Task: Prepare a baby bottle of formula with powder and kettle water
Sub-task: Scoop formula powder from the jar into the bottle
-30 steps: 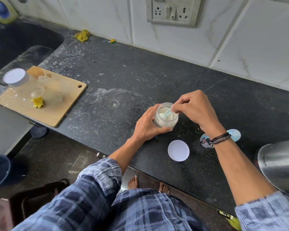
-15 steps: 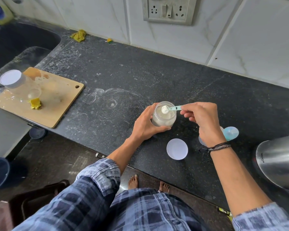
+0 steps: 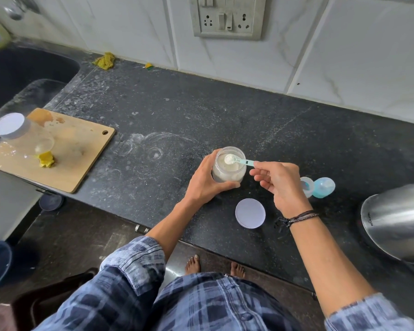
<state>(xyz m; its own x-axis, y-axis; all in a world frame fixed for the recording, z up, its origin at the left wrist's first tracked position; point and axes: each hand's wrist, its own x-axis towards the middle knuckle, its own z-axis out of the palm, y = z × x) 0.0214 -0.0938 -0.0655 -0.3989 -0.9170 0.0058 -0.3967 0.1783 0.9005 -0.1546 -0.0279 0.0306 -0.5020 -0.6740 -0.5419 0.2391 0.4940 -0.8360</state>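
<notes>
Nearest the tabletop (image 3: 201,111) edge lies the white lid (image 3: 250,213), set aside so the jar is open. My left grip (image 3: 202,185) wraps the powder jar (image 3: 229,168), steadying it against tipping. My right grip (image 3: 281,185) pinches the handle of the teal scoop (image 3: 239,160), held level over the jar mouth so the heaped powder does not spill. Just right, partly hidden, stands what appears to be the baby bottle (image 3: 307,187), within reach. The kettle (image 3: 397,225) stands at far right.
</notes>
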